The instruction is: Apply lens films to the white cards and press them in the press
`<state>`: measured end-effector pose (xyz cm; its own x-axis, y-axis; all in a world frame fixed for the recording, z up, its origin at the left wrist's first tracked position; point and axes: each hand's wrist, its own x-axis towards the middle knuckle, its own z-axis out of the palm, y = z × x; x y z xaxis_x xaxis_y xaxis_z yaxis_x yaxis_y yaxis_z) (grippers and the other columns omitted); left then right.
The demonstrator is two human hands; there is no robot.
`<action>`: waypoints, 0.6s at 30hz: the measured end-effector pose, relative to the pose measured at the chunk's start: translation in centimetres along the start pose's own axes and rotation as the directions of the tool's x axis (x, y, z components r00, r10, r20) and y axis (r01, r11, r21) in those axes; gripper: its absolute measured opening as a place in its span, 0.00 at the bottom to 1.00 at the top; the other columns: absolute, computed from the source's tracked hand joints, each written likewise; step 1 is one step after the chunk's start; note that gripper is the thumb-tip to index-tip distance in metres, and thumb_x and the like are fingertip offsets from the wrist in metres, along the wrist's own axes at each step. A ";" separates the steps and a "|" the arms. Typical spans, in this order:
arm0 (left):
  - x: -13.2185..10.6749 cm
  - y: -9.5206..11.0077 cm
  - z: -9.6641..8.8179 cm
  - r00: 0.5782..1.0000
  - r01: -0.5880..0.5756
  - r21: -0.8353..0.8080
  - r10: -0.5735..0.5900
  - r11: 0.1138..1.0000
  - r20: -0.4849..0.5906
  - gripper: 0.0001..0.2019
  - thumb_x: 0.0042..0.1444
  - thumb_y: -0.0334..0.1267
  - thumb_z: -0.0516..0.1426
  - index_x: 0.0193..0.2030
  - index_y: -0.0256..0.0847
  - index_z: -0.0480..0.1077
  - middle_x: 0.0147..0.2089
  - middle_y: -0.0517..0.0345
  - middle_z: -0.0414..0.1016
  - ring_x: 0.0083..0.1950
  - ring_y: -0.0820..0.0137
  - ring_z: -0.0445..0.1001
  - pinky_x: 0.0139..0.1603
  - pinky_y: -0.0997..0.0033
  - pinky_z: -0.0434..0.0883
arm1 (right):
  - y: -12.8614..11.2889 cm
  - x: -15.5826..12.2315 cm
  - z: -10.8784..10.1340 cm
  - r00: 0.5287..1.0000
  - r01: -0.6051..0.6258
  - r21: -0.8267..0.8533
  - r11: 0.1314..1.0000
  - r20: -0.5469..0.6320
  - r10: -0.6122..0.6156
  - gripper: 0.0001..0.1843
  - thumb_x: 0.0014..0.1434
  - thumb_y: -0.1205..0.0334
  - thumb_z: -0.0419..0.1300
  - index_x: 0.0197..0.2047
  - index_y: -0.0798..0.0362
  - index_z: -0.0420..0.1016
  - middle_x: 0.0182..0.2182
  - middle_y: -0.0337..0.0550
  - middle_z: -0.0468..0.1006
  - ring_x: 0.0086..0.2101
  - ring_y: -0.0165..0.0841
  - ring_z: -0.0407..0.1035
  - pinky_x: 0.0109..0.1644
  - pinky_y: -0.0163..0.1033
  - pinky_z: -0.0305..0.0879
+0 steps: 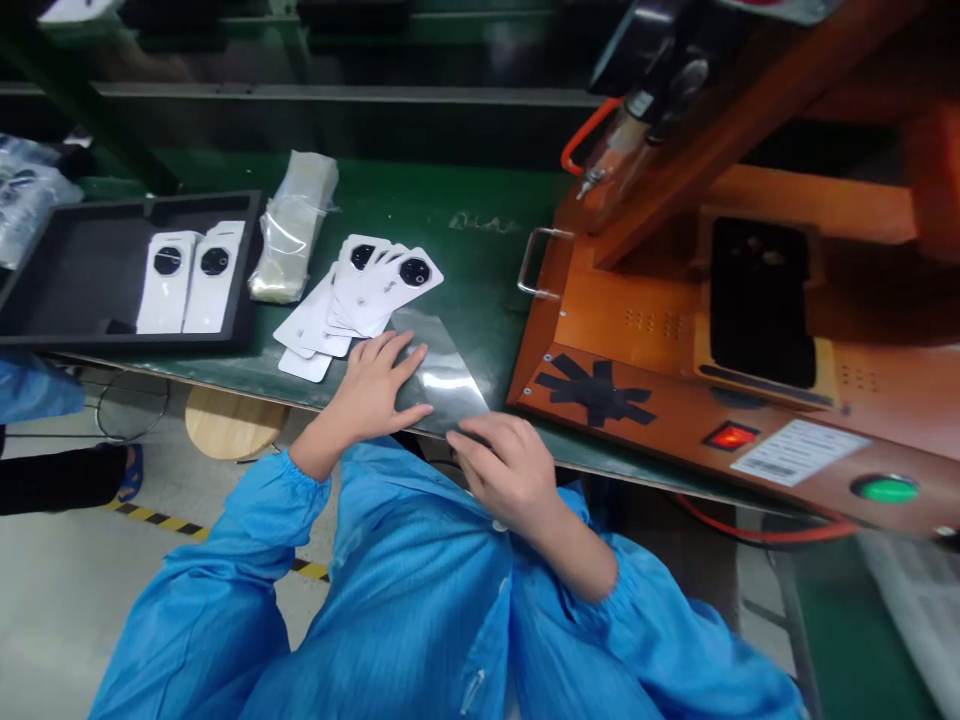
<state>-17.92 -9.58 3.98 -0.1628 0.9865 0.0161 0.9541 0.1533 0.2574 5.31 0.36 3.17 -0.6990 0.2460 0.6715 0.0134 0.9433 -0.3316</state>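
My left hand (373,387) lies flat with its fingers stretched out on a clear plastic sheet (442,372) at the near edge of the green bench. My right hand (504,463) rests at the sheet's near right corner, fingers curled and pinching its edge. Just beyond my left hand, several white phone-back films with round black camera cutouts (358,295) lie in a fanned pile. Both arms wear blue sleeves.
A black tray (82,270) at the left holds two more white films (189,280). A bag of clear wrappers (292,230) leans beside it. An orange press machine (720,330) with a red lit switch (731,436) and green button (886,489) fills the right.
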 end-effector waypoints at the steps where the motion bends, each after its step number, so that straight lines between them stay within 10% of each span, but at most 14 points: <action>1: 0.3 0.1 -0.3 1.000 -0.008 -0.007 0.009 1.000 0.022 0.42 0.62 0.58 0.65 0.76 0.35 0.66 0.79 0.33 0.62 0.78 0.38 0.60 0.74 0.37 0.58 | -0.4 -0.1 -0.8 0.999 -0.033 0.043 0.998 -0.038 0.035 0.11 0.68 0.75 0.65 0.49 0.51 0.80 0.43 0.48 0.84 0.44 0.40 0.77 0.46 0.44 0.75; 8: 2.7 -0.7 -3.8 0.999 -0.015 -0.140 0.020 0.990 0.037 0.33 0.69 0.56 0.56 0.75 0.41 0.67 0.74 0.42 0.70 0.73 0.48 0.67 0.73 0.45 0.61 | 0.1 1.6 -0.6 0.920 -0.357 0.422 0.833 0.007 0.391 0.11 0.71 0.72 0.62 0.47 0.48 0.83 0.41 0.44 0.84 0.41 0.36 0.80 0.47 0.42 0.80; 13: 7.1 -3.1 -5.7 0.891 0.453 0.241 -0.444 0.858 -0.092 0.31 0.68 0.54 0.59 0.68 0.32 0.72 0.68 0.27 0.71 0.67 0.35 0.69 0.67 0.37 0.62 | 0.7 1.2 1.7 0.846 -0.478 0.568 0.670 0.092 0.526 0.10 0.70 0.63 0.63 0.44 0.47 0.88 0.40 0.44 0.86 0.41 0.37 0.81 0.47 0.43 0.82; 18: 10.0 -5.4 -5.4 0.850 0.525 0.329 -0.504 0.785 -0.155 0.35 0.50 0.60 0.74 0.55 0.34 0.78 0.59 0.29 0.77 0.62 0.33 0.73 0.67 0.30 0.62 | 0.5 2.4 1.6 0.602 -0.649 0.717 0.253 0.281 0.748 0.13 0.64 0.53 0.71 0.49 0.48 0.87 0.36 0.43 0.84 0.33 0.36 0.81 0.37 0.42 0.83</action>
<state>-26.09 -0.85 7.91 -0.6578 0.7524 0.0340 0.7461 0.6571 -0.1077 2.53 1.04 3.54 -0.6115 0.7907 -0.0297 -0.0558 -0.0805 -0.9952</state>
